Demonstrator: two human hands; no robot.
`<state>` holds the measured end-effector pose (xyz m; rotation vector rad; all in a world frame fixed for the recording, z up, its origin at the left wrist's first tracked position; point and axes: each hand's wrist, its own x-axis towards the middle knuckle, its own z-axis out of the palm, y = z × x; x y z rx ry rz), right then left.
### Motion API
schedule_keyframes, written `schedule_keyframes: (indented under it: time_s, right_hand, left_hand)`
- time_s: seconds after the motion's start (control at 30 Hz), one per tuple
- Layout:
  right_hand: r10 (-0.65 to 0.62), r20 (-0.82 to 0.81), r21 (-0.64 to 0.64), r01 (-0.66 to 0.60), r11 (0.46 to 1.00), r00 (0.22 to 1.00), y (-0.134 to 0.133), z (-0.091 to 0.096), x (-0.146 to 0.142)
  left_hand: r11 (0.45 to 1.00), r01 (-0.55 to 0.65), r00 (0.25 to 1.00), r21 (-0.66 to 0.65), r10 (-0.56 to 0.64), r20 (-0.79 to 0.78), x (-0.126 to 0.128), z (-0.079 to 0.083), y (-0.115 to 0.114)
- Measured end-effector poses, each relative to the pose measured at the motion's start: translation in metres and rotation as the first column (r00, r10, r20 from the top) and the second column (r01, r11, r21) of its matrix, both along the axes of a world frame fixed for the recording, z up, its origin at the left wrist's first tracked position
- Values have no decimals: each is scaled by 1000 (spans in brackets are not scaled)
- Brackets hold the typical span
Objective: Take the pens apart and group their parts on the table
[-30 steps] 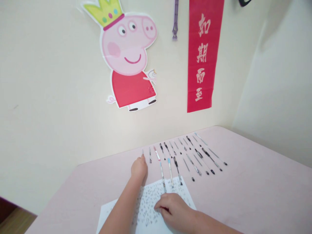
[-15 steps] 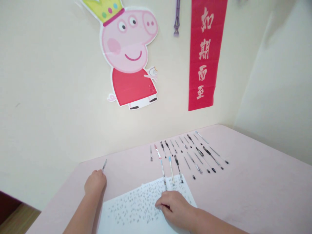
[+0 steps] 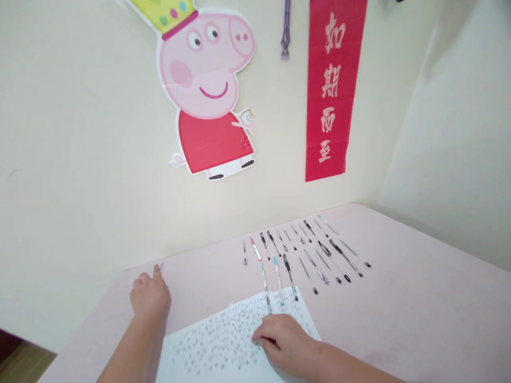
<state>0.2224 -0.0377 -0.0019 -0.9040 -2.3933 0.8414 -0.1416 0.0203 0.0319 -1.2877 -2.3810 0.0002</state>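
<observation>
My left hand rests on the pink table's left side, fingers apart and the index finger stretched forward. At that fingertip a small part of a slim pen shows; the hand hides the rest. My right hand is closed, thumb and fingers curled together, on a white sheet covered in handwriting. Whatever it may hold is hidden. Just beyond its knuckles ends a pale blue-and-white pen. Beside that lie a blue-capped cream pen and a black-capped pen, their lower ends over the paper.
Several pens and refills lie in two slanted rows, including a pink-and-white pen and a black-capped pen. The table meets a wall with a cartoon pig cutout and a red banner.
My left hand has moved slightly forward and its fingers have spread; less of the pen beyond it shows. My right hand stays in place. The camera view has shifted slightly.
</observation>
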Motion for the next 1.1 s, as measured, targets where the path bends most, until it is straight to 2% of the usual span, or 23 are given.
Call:
schedule_keyframes:
  time_s: [0.1, 0.17, 0.27, 0.3, 0.4, 0.5, 0.6, 0.73, 0.83, 0.97, 1.1]
  right_hand:
    - [-2, -10, -3, 2, 1000, 1000, 0, 0, 0]
    - [0, -13, -5, 0, 1000, 1000, 0, 1, 0]
    - [6, -7, -3, -6, 1000, 1000, 0, 2, 0]
    - [7, -5, -1, -7, 1000, 1000, 0, 2, 0]
    - [8, 1, 7, -8, 1000, 1000, 0, 0, 0]
    - [10, 2, 11, -10, 1000, 1000, 0, -1, 0]
    - [8, -6, 7, -8, 1000, 1000, 0, -1, 0]
    - [2, -10, -1, -2, 1000, 1000, -1, 2, 1]
    - [-2, -8, -13, 2, 1000, 1000, -1, 2, 0]
    - [0, 2, -17, 0, 1000, 1000, -1, 1, 0]
    - [6, 0, -10, -6, 1000, 1000, 0, 1, 0]
  left_hand:
    - [972, 233, 972, -6, -233, -3, 45, 6, 17]
    - [934, 357, 929, -15, -353, 115, 82, 8, 32]
    - [860, 509, 821, -23, -477, 313, 138, 3, 53]
    - [843, 537, 798, -33, -495, 344, 154, -1, 58]
    - [837, 542, 806, -70, -494, 326, 190, -12, 68]
    - [846, 525, 822, -98, -473, 318, 203, -20, 72]
    - [856, 500, 842, -134, -444, 306, 196, -22, 74]
    - [877, 451, 875, -164, -399, 273, 165, -22, 69]
    - [906, 386, 909, -173, -341, 242, 127, -20, 57]
    - [952, 244, 956, -182, -205, 209, 69, -12, 34]
    - [973, 123, 977, -197, -84, 194, 23, -7, 12]
